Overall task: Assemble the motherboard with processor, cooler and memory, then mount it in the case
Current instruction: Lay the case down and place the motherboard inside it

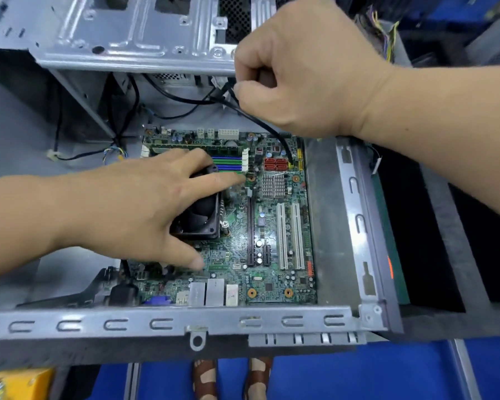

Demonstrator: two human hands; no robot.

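Motherboard (272, 226) lies flat inside open case (185, 324); both hands in the case.

Left hand (145, 209) spread, fingers straight, palm over black cooler fan (199, 217) at board's left-centre; index fingertip reaches toward the memory slots (228, 164), thumb tip touches board below the fan. Right hand (306, 73) curled, pinching a black cable (260, 122) above board's far edge; cable runs down to a yellow header (291, 164) near red SATA ports (276, 164). One memory stick (191, 144) seated in far slot. Silver heatsink (273, 184) right of fan, white PCI slots (290, 235) further right. Rear I/O ports (214, 291) at near case wall. More black cables (185, 98) loose at far end under drive cage (133, 33). Case sits on blue desk (358, 376); yellow box (18, 383) bottom left, blurred.
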